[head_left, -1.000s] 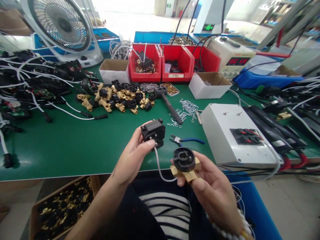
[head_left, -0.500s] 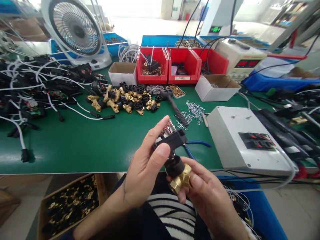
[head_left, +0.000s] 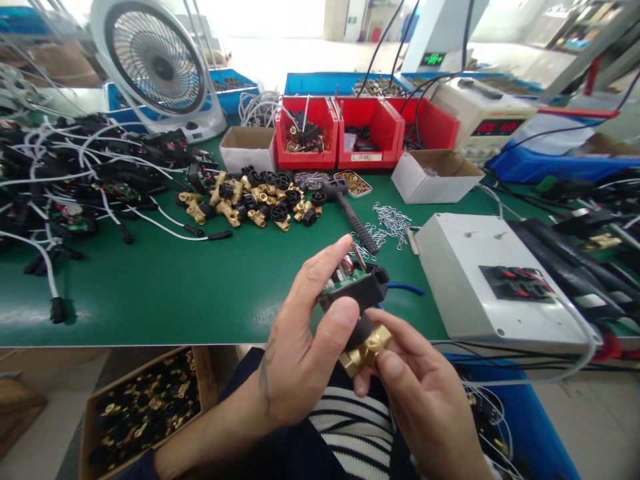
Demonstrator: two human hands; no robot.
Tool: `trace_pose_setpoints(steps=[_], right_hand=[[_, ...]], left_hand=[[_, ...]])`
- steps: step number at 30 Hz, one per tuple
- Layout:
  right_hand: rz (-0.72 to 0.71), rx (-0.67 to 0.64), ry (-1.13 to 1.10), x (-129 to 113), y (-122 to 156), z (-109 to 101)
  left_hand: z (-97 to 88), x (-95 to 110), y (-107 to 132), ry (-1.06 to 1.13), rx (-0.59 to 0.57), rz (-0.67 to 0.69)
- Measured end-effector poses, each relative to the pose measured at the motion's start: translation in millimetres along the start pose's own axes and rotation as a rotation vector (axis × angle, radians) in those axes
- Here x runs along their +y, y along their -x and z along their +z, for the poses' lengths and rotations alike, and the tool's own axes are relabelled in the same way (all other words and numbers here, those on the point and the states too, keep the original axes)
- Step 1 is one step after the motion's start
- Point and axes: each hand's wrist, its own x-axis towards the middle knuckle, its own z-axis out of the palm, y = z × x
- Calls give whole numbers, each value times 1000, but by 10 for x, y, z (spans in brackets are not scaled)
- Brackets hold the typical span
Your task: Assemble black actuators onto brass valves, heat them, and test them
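Note:
My left hand [head_left: 310, 327] grips a black housing [head_left: 356, 288] with a green circuit board, red wires and a metal pin showing in its open top. Wrapped around a brass valve body [head_left: 367, 352] with a black collar, my right hand [head_left: 420, 373] holds it just beneath the housing. The two pieces meet at the collar, partly hidden by my left thumb. Behind them, blue-handled pliers [head_left: 406, 288] lie on the green table [head_left: 200, 287]. A black hammer [head_left: 356, 217] rests farther back, beside loose silver clip pins [head_left: 391, 221].
Brass valve bodies [head_left: 257, 207] with black collars are heaped mid-table. Wired black housings [head_left: 120, 160] pile up at left, near a fan [head_left: 159, 67]. Red bins [head_left: 307, 159] line the back. A grey box [head_left: 465, 287] stands at right; a carton [head_left: 145, 413] sits below left.
Both hands have shifted slightly right with the parts. The housing has come down closer to the brass valve body, and less of the black collar shows between them.

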Motion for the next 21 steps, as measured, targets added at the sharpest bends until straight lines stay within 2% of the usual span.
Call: trace_pose_setpoints(steps=[4,7,11,15,17,21], right_hand=[[-57,10,98,43,12,17],[-111,66,165,56,17,33],[-121,82,177,52,-24,1],[-45,162,94,2,-109,-42],[-38,207,64,-16,-125,-43],[-32,209,75,0,-101,-51]], left_hand=[[36,-38,20,-71,17,10],[61,-64,26,-62,6,-12],[35,-76,-3,-83,-73,2],[-6,-74,0,-325,-128,85],[-8,-66,29,-465,-106,132],[18,-42,82,-622,-59,170]])
